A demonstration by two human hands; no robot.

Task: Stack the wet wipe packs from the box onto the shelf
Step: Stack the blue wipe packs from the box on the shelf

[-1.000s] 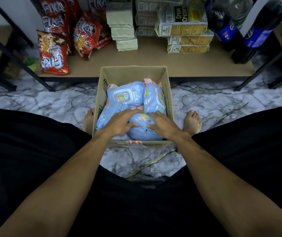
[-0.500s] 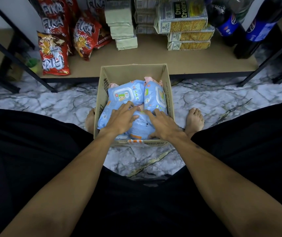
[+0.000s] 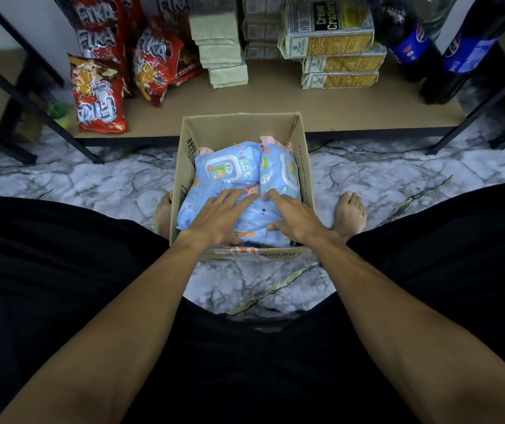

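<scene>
Zero wet wipe packs [image 3: 230,166] have reached the shelf [image 3: 275,102]; all still lie in the box [image 3: 239,128] at its front edge. On the nearest pack [image 3: 257,217], along the box's near wall, the left hand [image 3: 214,217] and right hand [image 3: 295,218] have crept forward, fingers spread flat, not yet gripping.

One wide-angle view, worn on the person's head, faces forward and steeply down. The box [image 3: 242,127] sits near, at mid-frame, on the floor [image 3: 92,185] almost directly below. The shelf [image 3: 275,105] lies farther off across the top of the frame. Straight lines bow toward the borders.
</scene>
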